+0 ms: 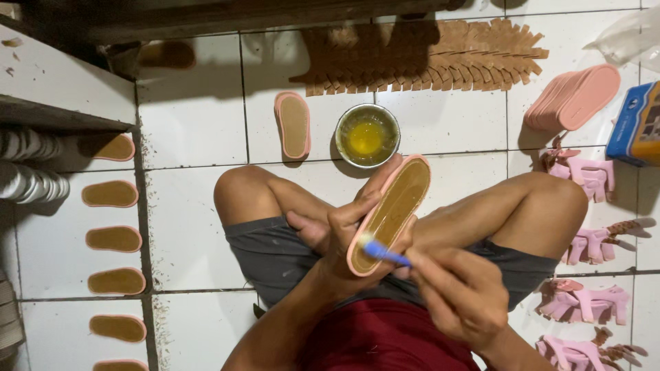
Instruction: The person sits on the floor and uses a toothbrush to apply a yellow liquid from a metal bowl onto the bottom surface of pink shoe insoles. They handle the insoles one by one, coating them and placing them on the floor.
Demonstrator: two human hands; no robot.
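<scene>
Fingers of the left hand (350,230) are clenched around the edges of a pink sandal sole (390,213), holding it tilted above the lap with its brown inner face turned up. Fingers of the right hand (457,292) are pinched closed on a blue-handled brush (385,253), whose pale bristle head touches the heel end of that face. The surface already looks glossy along most of its length. To do this coat well, in my judgement, the brush should run in even strokes right up to the pink rim without spilling over it, and the left grip should stay on the edges, off the wet face. Just beyond the knees a metal bowl of yellow glue (367,135) stands on the white tiled floor (199,117), within easy reach for reloading. Beside it lies a single sole (293,125), face up. A row of coated soles (113,237) lies along the left. Pink strap pieces (584,240) lie at the right, a stack of pink soles (574,97) further out, and brown cut strips (440,58) beyond the bowl.
</scene>
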